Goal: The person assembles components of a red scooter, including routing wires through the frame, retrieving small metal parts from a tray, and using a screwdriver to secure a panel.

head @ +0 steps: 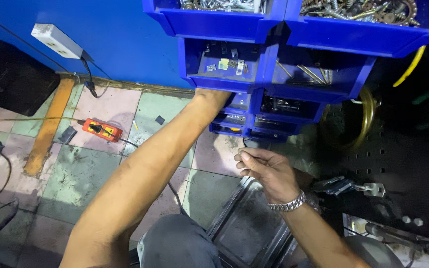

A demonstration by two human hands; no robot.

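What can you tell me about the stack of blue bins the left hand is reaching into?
The blue bins are open-fronted plastic trays, stacked in two columns and stepping back downward. The top pair hold piled screws and metal hardware; the next left one holds a few small brackets, its neighbour long brass-coloured screws. The left hand reaches into a lower left bin, fingers hidden under the tray above. The right hand hangs apart below, loosely closed.

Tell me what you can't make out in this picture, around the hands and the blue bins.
Head view:
- Left hand: fingers hidden inside a blue bin, grip unknown.
- Right hand: fingers curled; whether they pinch something is too small to tell.
- Top bins: cut off by the upper edge.
- Lower bins: contents dark, unclear.
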